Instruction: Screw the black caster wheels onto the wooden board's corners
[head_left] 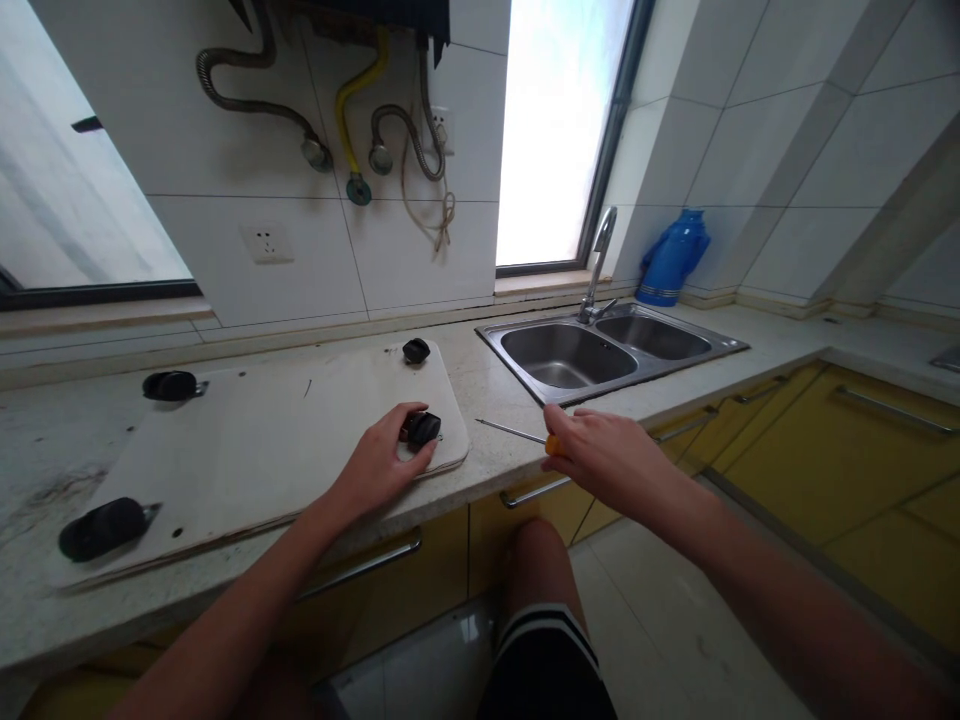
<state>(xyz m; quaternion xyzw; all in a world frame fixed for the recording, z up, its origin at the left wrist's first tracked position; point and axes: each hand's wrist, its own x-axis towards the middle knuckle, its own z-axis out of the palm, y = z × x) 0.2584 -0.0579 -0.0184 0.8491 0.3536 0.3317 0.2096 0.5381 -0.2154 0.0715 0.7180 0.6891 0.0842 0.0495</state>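
Observation:
A white board [285, 440] with rounded corners lies flat on the countertop, with black caster wheels near its corners. My left hand [386, 455] is closed around the caster wheel [424, 429] at the near right corner, thumb and fingers on either side. My right hand [600, 455] grips a screwdriver [514, 431] by its orange handle. Its thin shaft points left, with the tip just off the board's right edge. At the far right corner sits another caster wheel [416, 351]. Two larger ones, a far caster wheel [171, 386] and a near caster wheel [105, 528], are on the left end.
To the right is a double steel sink [566, 355] with a tap [600, 265]. A blue thermos flask [673, 258] stands behind it. Hoses and a yellow pipe [345, 110] hang on the tiled wall. Yellow cabinets [847, 450] with bar handles run below the counter.

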